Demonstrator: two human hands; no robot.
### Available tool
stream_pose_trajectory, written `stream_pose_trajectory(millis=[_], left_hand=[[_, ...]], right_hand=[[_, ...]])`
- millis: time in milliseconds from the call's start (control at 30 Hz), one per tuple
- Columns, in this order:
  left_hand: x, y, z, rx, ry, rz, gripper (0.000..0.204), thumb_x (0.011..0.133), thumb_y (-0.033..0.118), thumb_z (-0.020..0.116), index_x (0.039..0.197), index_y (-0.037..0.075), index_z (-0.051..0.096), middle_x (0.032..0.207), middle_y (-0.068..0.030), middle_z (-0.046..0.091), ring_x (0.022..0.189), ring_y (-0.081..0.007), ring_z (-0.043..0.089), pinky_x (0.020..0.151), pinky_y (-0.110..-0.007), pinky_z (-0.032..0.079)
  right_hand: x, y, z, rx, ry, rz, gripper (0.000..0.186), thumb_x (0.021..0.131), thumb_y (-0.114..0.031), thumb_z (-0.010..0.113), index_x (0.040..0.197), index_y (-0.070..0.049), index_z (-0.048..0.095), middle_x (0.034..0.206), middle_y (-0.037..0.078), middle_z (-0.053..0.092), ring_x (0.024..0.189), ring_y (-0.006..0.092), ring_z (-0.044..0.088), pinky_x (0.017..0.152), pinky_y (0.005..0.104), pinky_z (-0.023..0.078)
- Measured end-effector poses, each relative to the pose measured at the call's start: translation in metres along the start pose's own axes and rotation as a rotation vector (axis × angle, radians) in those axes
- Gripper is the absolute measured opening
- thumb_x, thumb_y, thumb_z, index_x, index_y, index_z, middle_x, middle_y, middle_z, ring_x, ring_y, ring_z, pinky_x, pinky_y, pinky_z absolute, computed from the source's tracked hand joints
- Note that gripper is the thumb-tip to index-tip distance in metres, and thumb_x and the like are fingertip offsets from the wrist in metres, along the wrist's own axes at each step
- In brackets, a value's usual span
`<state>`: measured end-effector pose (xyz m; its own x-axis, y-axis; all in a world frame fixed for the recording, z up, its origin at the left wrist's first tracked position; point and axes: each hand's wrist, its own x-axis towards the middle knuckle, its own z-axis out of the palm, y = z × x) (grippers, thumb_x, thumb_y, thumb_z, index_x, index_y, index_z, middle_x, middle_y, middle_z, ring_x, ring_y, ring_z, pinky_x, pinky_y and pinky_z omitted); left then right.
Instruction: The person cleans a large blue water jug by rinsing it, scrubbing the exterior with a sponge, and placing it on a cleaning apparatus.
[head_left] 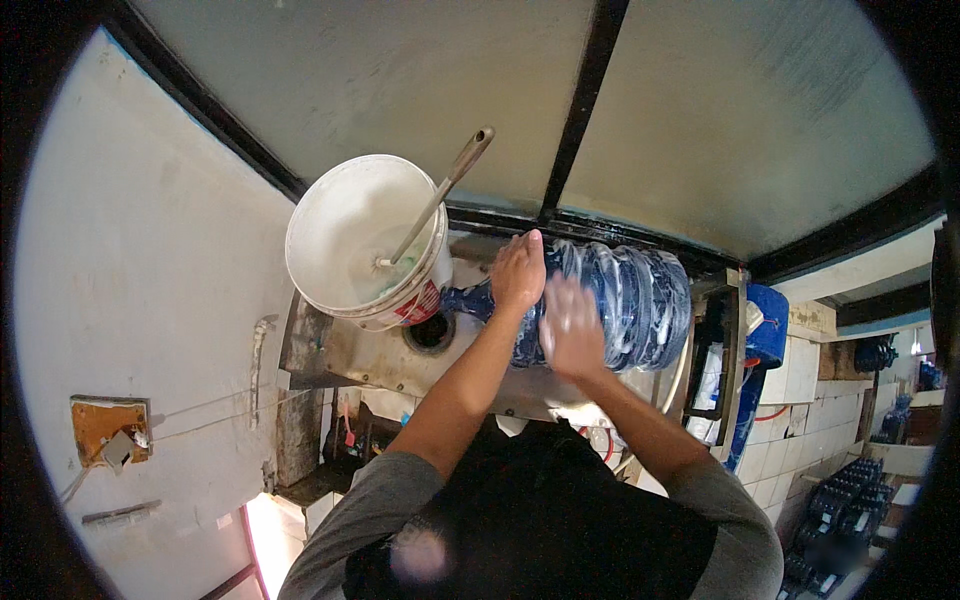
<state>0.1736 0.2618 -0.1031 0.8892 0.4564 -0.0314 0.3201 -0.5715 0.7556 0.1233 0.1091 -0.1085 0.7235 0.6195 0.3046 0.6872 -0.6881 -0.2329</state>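
A large blue water jug point(640, 305) streaked with white foam lies on its side on a metal counter, its neck pointing left. My left hand point(520, 268) rests on the jug's shoulder, close to the neck, with the fingers stretched out flat. Over the foamy body, just right of it, is my right hand point(572, 330). Motion smears its fingers, and whatever may be under the palm is hidden. Left of the jug stands a white bucket point(330, 210) with cloudy liquid inside. A long-handled brush point(440, 195) leans in it, handle up against the rim.
The metal counter point(385, 370) has a dark round hole point(432, 333) beneath the bucket's edge. Dark-framed frosted panes point(740, 130) rise behind. A metal frame point(735, 350) and a blue container point(768, 325) stand right. Several dark bottles point(840, 510) lie low at far right.
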Motion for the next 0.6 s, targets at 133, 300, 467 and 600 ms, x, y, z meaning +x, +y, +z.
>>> stream_pose_trajectory(millis=[133, 300, 467, 600], left_hand=[[0.01, -0.013, 0.012, -0.09, -0.055, -0.119, 0.074, 0.11, 0.052, 0.017, 0.13, 0.002, 0.067, 0.138, -0.0234, 0.062, 0.131, -0.0447, 0.054, 0.113, -0.048, 0.039], [0.014, -0.006, -0.003, -0.229, -0.054, -0.192, 0.075, 0.109, 0.052, 0.015, 0.127, 0.005, 0.071, 0.13, -0.0228, 0.067, 0.128, -0.043, 0.057, 0.112, -0.048, 0.04], [0.01, -0.015, 0.013, -0.042, 0.009, -0.06, 0.067, 0.111, 0.045, 0.021, 0.131, 0.0, 0.066, 0.135, -0.0242, 0.064, 0.131, -0.0415, 0.055, 0.114, -0.047, 0.039], [-0.008, -0.02, 0.01, -0.013, 0.081, -0.004, 0.06, 0.112, 0.038, 0.022, 0.131, 0.003, 0.066, 0.135, -0.0199, 0.065, 0.128, -0.0386, 0.057, 0.111, -0.048, 0.041]], right_hand=[[0.133, 0.034, 0.002, 0.076, -0.5, 0.473, 0.046, 0.097, -0.024, 0.053, 0.132, 0.006, 0.057, 0.126, 0.026, 0.065, 0.122, 0.0428, 0.059, 0.109, 0.0511, 0.044], [0.046, -0.008, 0.031, 0.008, 0.102, 0.109, 0.052, 0.096, -0.021, 0.058, 0.138, 0.008, 0.054, 0.137, 0.027, 0.059, 0.132, 0.0424, 0.054, 0.116, 0.0527, 0.037], [-0.02, -0.009, 0.015, -0.038, 0.011, -0.102, 0.065, 0.089, -0.016, 0.065, 0.148, 0.007, 0.047, 0.148, 0.028, 0.05, 0.138, 0.0439, 0.047, 0.117, 0.0572, 0.035], [0.101, 0.034, 0.029, 0.173, -0.284, 0.336, 0.044, 0.083, -0.017, 0.066, 0.12, 0.006, 0.066, 0.13, 0.031, 0.062, 0.126, 0.0453, 0.059, 0.106, 0.0504, 0.048]])
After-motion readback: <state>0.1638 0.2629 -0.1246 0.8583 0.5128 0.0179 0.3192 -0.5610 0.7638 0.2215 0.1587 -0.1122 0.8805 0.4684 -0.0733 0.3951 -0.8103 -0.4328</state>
